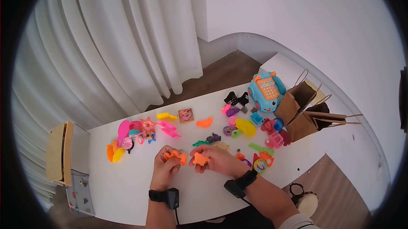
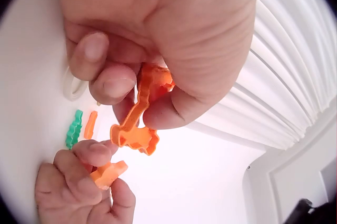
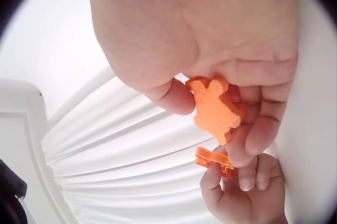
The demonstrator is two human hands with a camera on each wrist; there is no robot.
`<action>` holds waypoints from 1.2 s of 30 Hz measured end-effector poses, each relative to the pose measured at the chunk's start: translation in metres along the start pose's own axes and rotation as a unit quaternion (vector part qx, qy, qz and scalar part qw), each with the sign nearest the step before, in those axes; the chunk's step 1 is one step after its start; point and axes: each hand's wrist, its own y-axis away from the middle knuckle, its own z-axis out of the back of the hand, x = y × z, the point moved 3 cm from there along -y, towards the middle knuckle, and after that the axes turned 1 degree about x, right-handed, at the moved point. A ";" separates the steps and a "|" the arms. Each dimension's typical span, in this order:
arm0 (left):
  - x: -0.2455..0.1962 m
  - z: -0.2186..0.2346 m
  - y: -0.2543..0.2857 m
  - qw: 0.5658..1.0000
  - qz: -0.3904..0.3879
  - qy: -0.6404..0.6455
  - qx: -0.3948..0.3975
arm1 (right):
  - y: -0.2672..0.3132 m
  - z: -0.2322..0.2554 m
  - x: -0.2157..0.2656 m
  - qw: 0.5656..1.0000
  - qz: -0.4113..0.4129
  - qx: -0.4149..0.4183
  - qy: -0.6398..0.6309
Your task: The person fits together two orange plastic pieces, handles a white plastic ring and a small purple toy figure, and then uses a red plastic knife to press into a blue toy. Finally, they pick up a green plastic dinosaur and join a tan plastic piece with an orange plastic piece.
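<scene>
Over the near middle of the white table, my left hand (image 1: 162, 171) pinches an orange cutter (image 2: 140, 109) between thumb and fingers. The cutter is a thin-walled, wavy outline, partly hidden by the hand. Close beside it, my right hand (image 1: 223, 161) holds a flat, solid-looking orange animal-shaped piece (image 3: 216, 109) with short rounded limbs by its edge. The two orange things are a small gap apart in the head view. Just beyond the hands lie a green wavy-edged piece (image 1: 201, 143) and a dark purple toy (image 1: 213, 137). Another orange piece (image 1: 204, 122) lies farther back.
Colourful toys, including a pink spoon-like one (image 1: 123, 132), are heaped at the left. More lie at the right, around a yellow piece (image 1: 245, 127). A blue toy telephone (image 1: 267, 91) and brown paper bags (image 1: 295, 120) stand at the back right. A wooden box (image 1: 59, 152) is at the left end.
</scene>
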 end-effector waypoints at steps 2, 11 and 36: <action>0.000 0.001 0.001 1.000 -0.002 0.000 -0.020 | 0.001 0.000 0.000 1.000 -0.002 -0.006 0.011; -0.002 -0.002 0.002 0.999 0.016 -0.050 0.006 | 0.017 -0.002 0.003 0.935 0.044 -0.185 0.298; 0.002 0.008 -0.004 0.998 -0.034 0.054 -0.014 | 0.017 -0.024 0.001 0.651 0.287 -0.228 0.664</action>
